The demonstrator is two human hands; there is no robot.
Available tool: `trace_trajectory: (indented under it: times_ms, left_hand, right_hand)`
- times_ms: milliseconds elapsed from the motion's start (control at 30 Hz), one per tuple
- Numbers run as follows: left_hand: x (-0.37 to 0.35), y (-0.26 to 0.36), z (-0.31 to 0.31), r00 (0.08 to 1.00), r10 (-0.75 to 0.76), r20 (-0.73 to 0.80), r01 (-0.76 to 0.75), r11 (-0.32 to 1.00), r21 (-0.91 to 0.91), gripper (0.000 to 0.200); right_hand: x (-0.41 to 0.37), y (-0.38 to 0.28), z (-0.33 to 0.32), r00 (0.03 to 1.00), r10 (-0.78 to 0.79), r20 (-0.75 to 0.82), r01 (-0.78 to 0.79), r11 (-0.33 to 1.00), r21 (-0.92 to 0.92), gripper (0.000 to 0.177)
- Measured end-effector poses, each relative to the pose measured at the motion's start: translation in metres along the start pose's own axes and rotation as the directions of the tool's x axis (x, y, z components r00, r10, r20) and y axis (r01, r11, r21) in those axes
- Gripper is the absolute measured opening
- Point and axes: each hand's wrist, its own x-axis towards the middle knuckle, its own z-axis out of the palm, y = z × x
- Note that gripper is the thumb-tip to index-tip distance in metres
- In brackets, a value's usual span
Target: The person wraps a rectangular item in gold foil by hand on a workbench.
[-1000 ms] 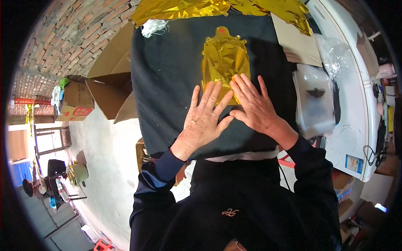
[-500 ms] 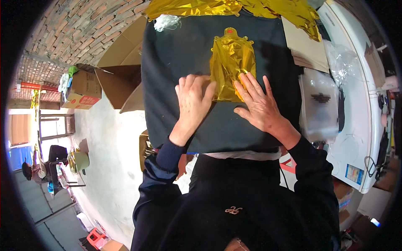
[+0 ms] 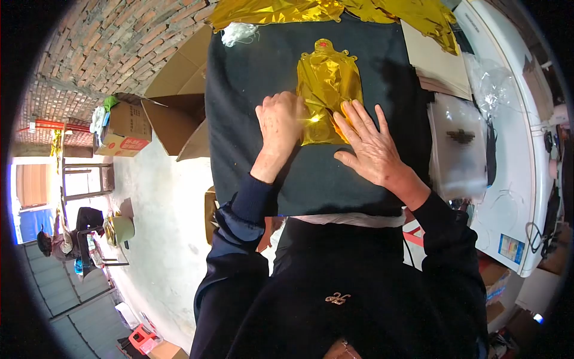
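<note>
A gold foil balloon (image 3: 327,78) lies flat on a black cloth-covered table (image 3: 251,66), with small tabs and a red mark at its far end. My right hand (image 3: 372,143) rests flat on its near right part, fingers spread, with an orange-gold fold of foil beside the fingertips. At the balloon's left edge, my left hand (image 3: 278,122) is closed with its fingers curled under. Its thumb side is blurred against the foil, and I cannot tell what it grips.
More gold foil (image 3: 281,12) covers the far edge of the table, near a clump of white thread (image 3: 238,33). Cardboard sheets (image 3: 436,57) and clear plastic bags (image 3: 457,149) lie to the right, before a white appliance (image 3: 508,197). An open carton (image 3: 179,119) stands left.
My left hand has curled its fingers in and moved slightly up along the balloon's left edge. The right hand stays on the foil. The whole view has shifted a little.
</note>
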Motion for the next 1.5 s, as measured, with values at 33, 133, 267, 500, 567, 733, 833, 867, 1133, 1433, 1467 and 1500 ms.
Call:
trace_trajectory:
  times_ms: [33,133,267,500,567,733,833,867,1133,1433,1467,1500]
  left_hand:
    - [-0.002,0.0,0.003,0.999,0.025,-0.035,-0.024,0.999,0.025,0.022]
    - [-0.007,0.002,0.006,0.993,0.082,-0.085,-0.074,0.992,0.099,0.018]
    - [-0.008,0.004,0.009,0.985,0.138,-0.102,-0.121,0.98,0.159,0.016]
    - [0.0,0.018,-0.012,0.956,0.258,-0.14,-0.263,0.965,-0.018,0.039]
    - [0.003,0.02,-0.011,0.866,0.465,-0.182,-0.472,0.881,0.006,0.045]
    - [-0.002,0.017,-0.001,0.834,0.531,0.148,-0.541,0.841,0.033,0.058]
    - [-0.006,0.017,0.002,0.854,0.492,0.17,-0.513,0.851,0.114,0.058]
    - [-0.006,0.016,0.002,0.856,0.488,0.171,-0.507,0.857,0.092,0.058]
    - [-0.006,0.016,0.003,0.853,0.5,0.147,-0.515,0.853,0.087,0.059]
    - [-0.005,0.018,0.0,0.861,0.468,0.2,-0.489,0.869,0.07,0.06]
    - [-0.005,0.019,-0.003,0.858,0.459,0.229,-0.487,0.869,0.086,0.061]
    - [-0.004,0.02,-0.005,0.856,0.449,0.257,-0.486,0.868,0.102,0.061]
  right_hand:
    - [0.0,0.0,0.0,1.0,0.006,0.016,-0.007,1.0,0.007,0.083]
    - [0.0,0.0,0.001,0.999,0.014,0.041,-0.014,1.0,0.01,0.081]
    - [0.0,0.0,0.002,1.0,0.014,0.019,-0.014,1.0,-0.017,0.078]
    - [0.0,0.0,0.002,1.0,0.012,0.012,-0.011,1.0,-0.011,0.078]
    - [0.0,0.001,0.004,1.0,0.003,-0.004,-0.003,1.0,-0.011,0.078]
    - [-0.001,0.002,0.003,1.0,0.0,0.024,0.0,1.0,-0.008,0.076]
    - [-0.001,0.002,0.0,0.999,-0.003,0.039,0.003,1.0,0.018,0.075]
    - [-0.001,0.002,-0.001,0.999,-0.008,0.049,0.007,1.0,0.022,0.074]
    - [0.024,0.011,-0.024,0.996,-0.088,0.009,0.088,0.994,0.061,0.076]
    - [0.06,0.063,0.013,0.994,-0.105,-0.024,0.103,0.992,-0.068,0.074]
    - [0.065,0.069,0.013,0.995,-0.1,-0.029,0.097,0.991,-0.093,0.073]
    - [0.069,0.075,0.014,0.995,-0.097,-0.036,0.092,0.989,-0.119,0.072]
